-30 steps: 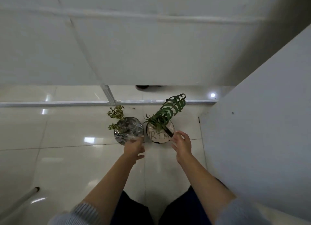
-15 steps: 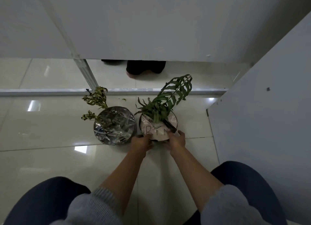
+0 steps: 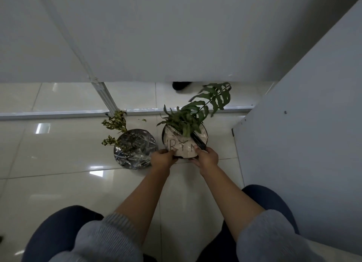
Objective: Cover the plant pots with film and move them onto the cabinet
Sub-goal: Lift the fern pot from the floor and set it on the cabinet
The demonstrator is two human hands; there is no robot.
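Observation:
Two round plant pots stand side by side on the glossy floor tiles. The right pot (image 3: 185, 144) is dark-rimmed, holds a green fern (image 3: 197, 109) and has a pale film-covered top. My left hand (image 3: 163, 158) grips its near left rim, and my right hand (image 3: 207, 157) grips its near right rim. The left pot (image 3: 135, 149) carries a wilted yellowish plant (image 3: 115, 124) and is wrapped in shiny crinkled film. It sits just left of my left hand, untouched.
A white cabinet side (image 3: 305, 128) rises close on the right. A white panel wall (image 3: 156, 36) with a metal floor rail (image 3: 58, 114) stands behind the pots. A dark shoe (image 3: 181, 85) shows under the panel. My knees in dark trousers frame the bottom.
Both hands reached forward from open in the air and closed on the near rim of the fern pot. The camera dropped lower and closer as I crouched.

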